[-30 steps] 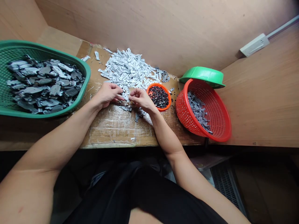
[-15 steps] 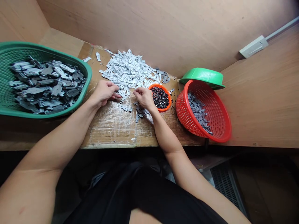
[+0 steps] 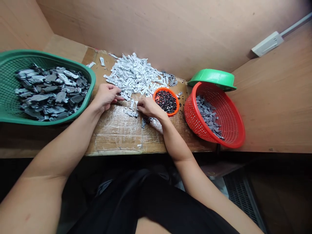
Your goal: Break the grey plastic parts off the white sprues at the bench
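Note:
My left hand [image 3: 107, 97] is closed at the front edge of a heap of flat, silvery metal plates [image 3: 135, 73]. Its thumb and index finger are pressed together, and what they hold is too small to make out. To the right, my right hand [image 3: 149, 107] bends its fingers down in a pinch beside a pale metal strip [image 3: 132, 104]; whatever is between its fingertips is hidden. A few joined grey plates [image 3: 131, 113] lie between the hands, with more small dark plates [image 3: 143, 123] partly under my right hand. Touching its back side is an orange dish [image 3: 178, 104] of small black, rivet-like parts [image 3: 166, 101].
A green basket [image 3: 94, 76] of assembled metal pieces [image 3: 52, 92] stands at the left. On the right, a red basket [image 3: 234, 126] holds grey plates [image 3: 209, 117], with a light green basin [image 3: 212, 78] behind it. Wooden panels [image 3: 170, 29] enclose the cardboard-covered table [image 3: 114, 133].
My right hand has moved slightly down and left, its fingers curling lower toward the table. A pale strip now lies apart from the heap between the hands. The left hand has barely shifted.

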A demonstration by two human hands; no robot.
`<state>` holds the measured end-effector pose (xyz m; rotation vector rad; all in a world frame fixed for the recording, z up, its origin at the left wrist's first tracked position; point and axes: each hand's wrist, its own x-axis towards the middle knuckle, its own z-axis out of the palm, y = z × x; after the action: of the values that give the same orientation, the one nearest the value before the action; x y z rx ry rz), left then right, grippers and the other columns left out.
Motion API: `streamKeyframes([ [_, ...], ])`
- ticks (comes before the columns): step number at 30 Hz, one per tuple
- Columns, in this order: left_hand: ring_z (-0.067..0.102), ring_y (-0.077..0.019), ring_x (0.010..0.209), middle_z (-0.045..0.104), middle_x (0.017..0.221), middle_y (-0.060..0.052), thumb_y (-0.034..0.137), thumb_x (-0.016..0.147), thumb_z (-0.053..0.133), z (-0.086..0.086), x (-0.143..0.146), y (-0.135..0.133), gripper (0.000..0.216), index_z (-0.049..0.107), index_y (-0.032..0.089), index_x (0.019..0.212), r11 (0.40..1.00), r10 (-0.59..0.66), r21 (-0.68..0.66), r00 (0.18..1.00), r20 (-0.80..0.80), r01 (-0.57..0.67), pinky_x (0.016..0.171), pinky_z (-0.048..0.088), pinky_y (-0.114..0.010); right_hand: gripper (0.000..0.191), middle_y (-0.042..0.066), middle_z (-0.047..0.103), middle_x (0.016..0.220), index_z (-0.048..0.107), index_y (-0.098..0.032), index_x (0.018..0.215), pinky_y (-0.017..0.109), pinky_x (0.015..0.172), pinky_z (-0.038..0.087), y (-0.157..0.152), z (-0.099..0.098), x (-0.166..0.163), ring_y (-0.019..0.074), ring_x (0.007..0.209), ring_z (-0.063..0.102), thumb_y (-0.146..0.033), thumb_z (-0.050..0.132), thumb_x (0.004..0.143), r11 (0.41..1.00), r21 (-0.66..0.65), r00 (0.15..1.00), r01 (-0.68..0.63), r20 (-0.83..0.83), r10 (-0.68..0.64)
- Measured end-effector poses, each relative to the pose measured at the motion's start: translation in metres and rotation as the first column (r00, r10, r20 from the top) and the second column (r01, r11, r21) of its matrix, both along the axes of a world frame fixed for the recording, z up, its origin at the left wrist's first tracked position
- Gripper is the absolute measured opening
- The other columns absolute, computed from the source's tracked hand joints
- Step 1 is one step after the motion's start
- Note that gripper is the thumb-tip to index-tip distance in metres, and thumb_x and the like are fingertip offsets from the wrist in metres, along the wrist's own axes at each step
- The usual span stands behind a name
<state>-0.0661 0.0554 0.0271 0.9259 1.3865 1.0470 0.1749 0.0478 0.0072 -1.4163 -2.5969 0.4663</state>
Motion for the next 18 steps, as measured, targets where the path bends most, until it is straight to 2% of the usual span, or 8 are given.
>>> streamKeyframes([
  [3, 0.080, -0.0160, 0.070, 0.065, 0.074, -0.002, 0.007, 0.094, 0.076, -0.001, -0.001, 0.000, 0.024, 0.062, 0.019, 0.079, 1.000, -0.010, 0.012, 1.000, -0.008, 0.010, 0.049, 0.031, -0.026, 0.036, 0.015, 0.076, 0.123, 0.086, -0.017, 0.115, 0.043, 0.102, 0.050, -0.001, 0.005, 0.006, 0.0292, 0.111, 0.066, -0.002, 0.056, 0.101, 0.999, 0.032, 0.998, -0.018, -0.051, 0.019],
  [6, 0.083, -0.0201, 0.072, 0.066, 0.075, -0.003, 0.011, 0.088, 0.083, -0.004, -0.002, 0.003, 0.024, 0.062, 0.020, 0.080, 1.000, -0.009, 0.017, 1.000, -0.019, 0.009, 0.048, 0.034, -0.026, 0.049, 0.014, 0.073, 0.137, 0.087, -0.020, 0.119, 0.043, 0.108, 0.049, 0.004, 0.002, 0.004, 0.0301, 0.125, 0.064, 0.006, 0.053, 0.095, 0.994, 0.013, 0.993, -0.112, -0.040, 0.112],
  [8, 0.082, -0.0206, 0.071, 0.064, 0.074, -0.003, 0.011, 0.085, 0.083, -0.008, -0.002, 0.004, 0.024, 0.062, 0.020, 0.081, 0.999, -0.008, 0.033, 1.000, -0.010, 0.008, 0.046, 0.034, -0.025, 0.042, 0.013, 0.073, 0.133, 0.087, -0.021, 0.115, 0.042, 0.108, 0.049, 0.006, -0.001, 0.003, 0.0298, 0.124, 0.063, 0.002, 0.056, 0.098, 0.988, -0.021, 0.988, -0.152, -0.036, 0.151],
  [11, 0.082, -0.0208, 0.071, 0.061, 0.072, -0.002, 0.013, 0.085, 0.082, -0.012, -0.003, 0.006, 0.023, 0.061, 0.021, 0.082, 0.999, -0.010, 0.053, 1.000, -0.005, 0.010, 0.041, 0.032, -0.023, 0.023, 0.014, 0.073, 0.119, 0.083, -0.019, 0.100, 0.042, 0.102, 0.049, 0.003, -0.001, 0.008, 0.0292, 0.114, 0.062, -0.013, 0.062, 0.107, 0.991, -0.039, 0.990, -0.127, -0.065, 0.124],
  [14, 0.084, -0.0221, 0.073, 0.062, 0.071, -0.003, 0.017, 0.086, 0.084, -0.013, -0.002, 0.005, 0.022, 0.062, 0.021, 0.083, 0.999, -0.017, 0.041, 1.000, -0.010, 0.018, 0.040, 0.033, -0.021, 0.023, 0.010, 0.072, 0.106, 0.077, -0.020, 0.092, 0.040, 0.095, 0.049, -0.006, 0.008, 0.016, 0.0251, 0.101, 0.062, -0.019, 0.062, 0.109, 0.994, -0.094, 0.973, -0.064, -0.226, 0.041],
  [16, 0.084, -0.0210, 0.074, 0.066, 0.073, -0.005, 0.017, 0.086, 0.084, -0.012, -0.001, 0.004, 0.022, 0.063, 0.021, 0.082, 0.999, -0.030, 0.034, 1.000, -0.008, 0.030, 0.041, 0.034, -0.019, 0.020, 0.006, 0.071, 0.096, 0.076, -0.021, 0.092, 0.037, 0.089, 0.049, -0.013, 0.016, 0.018, 0.0218, 0.093, 0.062, -0.025, 0.065, 0.109, 0.984, -0.177, 0.912, -0.014, -0.406, -0.060],
  [18, 0.083, -0.0198, 0.074, 0.070, 0.076, -0.006, 0.015, 0.087, 0.081, -0.011, 0.002, 0.002, 0.020, 0.064, 0.020, 0.080, 0.999, -0.034, 0.031, 0.999, -0.010, 0.034, 0.042, 0.034, -0.019, 0.015, 0.003, 0.069, 0.089, 0.077, -0.022, 0.098, 0.034, 0.081, 0.050, -0.018, 0.022, 0.012, 0.0194, 0.086, 0.061, -0.035, 0.075, 0.106, 0.954, -0.299, 0.790, 0.004, -0.584, -0.186],
])
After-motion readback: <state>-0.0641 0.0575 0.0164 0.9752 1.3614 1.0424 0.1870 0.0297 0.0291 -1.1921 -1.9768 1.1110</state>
